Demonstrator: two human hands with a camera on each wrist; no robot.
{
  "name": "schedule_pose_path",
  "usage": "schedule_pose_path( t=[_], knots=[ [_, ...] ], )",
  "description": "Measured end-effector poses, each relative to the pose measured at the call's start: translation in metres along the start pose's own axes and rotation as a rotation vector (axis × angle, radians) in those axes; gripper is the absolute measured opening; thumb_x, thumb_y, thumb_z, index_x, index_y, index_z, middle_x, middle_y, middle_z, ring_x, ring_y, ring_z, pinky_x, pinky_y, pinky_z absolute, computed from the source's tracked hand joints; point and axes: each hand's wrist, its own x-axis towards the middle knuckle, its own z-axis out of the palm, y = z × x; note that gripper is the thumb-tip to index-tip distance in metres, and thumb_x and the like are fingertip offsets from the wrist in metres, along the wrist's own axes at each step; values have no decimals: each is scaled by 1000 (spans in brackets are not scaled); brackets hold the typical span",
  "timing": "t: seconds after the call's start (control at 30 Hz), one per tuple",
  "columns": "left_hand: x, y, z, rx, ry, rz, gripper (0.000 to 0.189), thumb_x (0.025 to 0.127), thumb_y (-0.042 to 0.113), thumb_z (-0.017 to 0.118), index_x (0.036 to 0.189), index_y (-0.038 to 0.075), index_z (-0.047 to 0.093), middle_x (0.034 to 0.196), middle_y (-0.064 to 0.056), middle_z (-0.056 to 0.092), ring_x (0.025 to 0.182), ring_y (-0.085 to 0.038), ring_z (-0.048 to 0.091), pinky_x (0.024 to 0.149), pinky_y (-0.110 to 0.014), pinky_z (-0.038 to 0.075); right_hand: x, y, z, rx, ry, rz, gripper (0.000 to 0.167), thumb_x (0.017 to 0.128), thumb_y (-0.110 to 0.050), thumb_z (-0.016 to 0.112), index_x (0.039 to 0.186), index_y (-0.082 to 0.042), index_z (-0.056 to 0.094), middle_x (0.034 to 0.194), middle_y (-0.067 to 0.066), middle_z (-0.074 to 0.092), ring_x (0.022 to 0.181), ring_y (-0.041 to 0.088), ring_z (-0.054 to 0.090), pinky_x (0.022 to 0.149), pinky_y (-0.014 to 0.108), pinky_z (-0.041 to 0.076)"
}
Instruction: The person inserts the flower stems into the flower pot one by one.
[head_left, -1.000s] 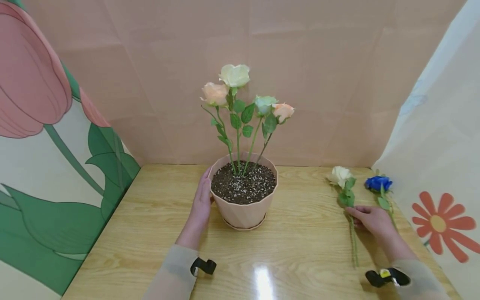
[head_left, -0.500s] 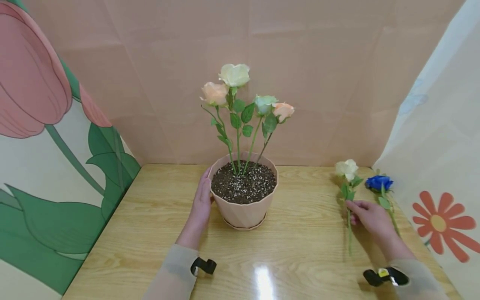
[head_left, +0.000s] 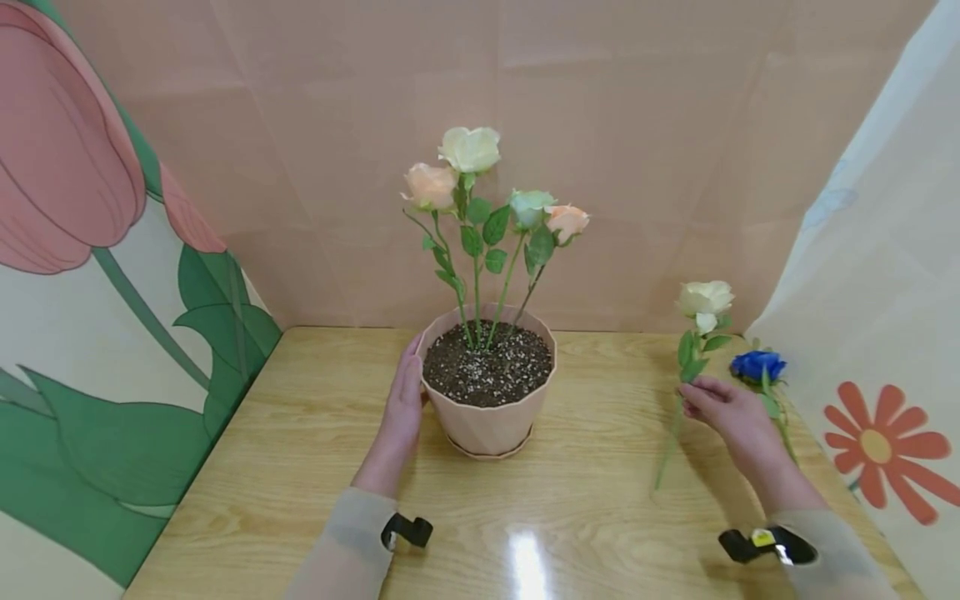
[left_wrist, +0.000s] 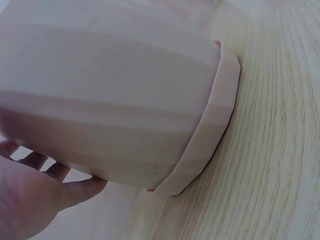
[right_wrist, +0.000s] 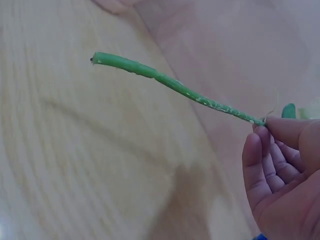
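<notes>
At the right of the head view, my right hand [head_left: 733, 417] pinches a white rose [head_left: 705, 298] by its stem, just below the leaves. The bloom points up and the stem slants down to the left. In the right wrist view, thumb and fingertips grip the green stem [right_wrist: 160, 80], its cut end off the table. My left hand [head_left: 405, 400] rests against the left side of a pink faceted flowerpot [head_left: 489, 429]. Its fingers lie along the pot wall in the left wrist view. Dark soil [head_left: 486, 367] fills the pot, with several upright roses [head_left: 469, 150] in it.
A blue rose [head_left: 757, 365] lies on the wooden table [head_left: 315, 433] near its right edge, beyond my right hand. The pot stands on a pink saucer [left_wrist: 205, 135]. A pink backdrop [head_left: 637, 167] rises behind the table, with printed flower panels on both sides.
My right hand has lifted the white rose off the table and tilted its bloom upward, the stem end swinging to the left. The left hand and the pot have stayed put.
</notes>
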Motion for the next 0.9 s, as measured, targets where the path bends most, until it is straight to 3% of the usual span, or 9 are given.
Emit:
schedule_pose_path(
  t=[0.17, 0.4, 0.63, 0.9],
  knots=[
    [0, -1, -1, 20, 13, -15, 59, 120, 54, 27, 174, 31, 36, 178, 4, 34, 161, -30, 32, 124, -73, 28, 3, -24, 10, 80, 23, -56, 37, 109, -21, 73, 129, 9, 66, 102, -9, 79, 90, 8, 78, 84, 22, 63],
    [1, -1, 0, 12, -1, 6, 58, 121, 49, 26, 174, 27, 35, 177, 2, 35, 160, -31, 35, 123, -73, 30, 6, -63, 24, 88, 46, -119, 45, 111, -22, 70, 136, 13, 55, 100, -9, 80, 86, 7, 79, 82, 22, 63],
    [1, -1, -1, 5, -12, 16, 55, 121, 49, 25, 172, 33, 38, 174, 4, 39, 157, -28, 40, 121, -69, 34, 8, -104, 34, 127, 64, -244, 32, 114, -19, 63, 127, 9, 55, 100, 0, 79, 85, 10, 78, 81, 23, 64],
    [2, -2, -1, 5, -21, 27, 57, 121, 51, 25, 173, 32, 37, 175, 3, 39, 157, -29, 40, 121, -71, 34, 6, -159, 51, 174, 115, -364, 33, 110, -22, 70, 127, 4, 59, 102, 4, 79, 87, 13, 76, 81, 23, 64]
  ],
)
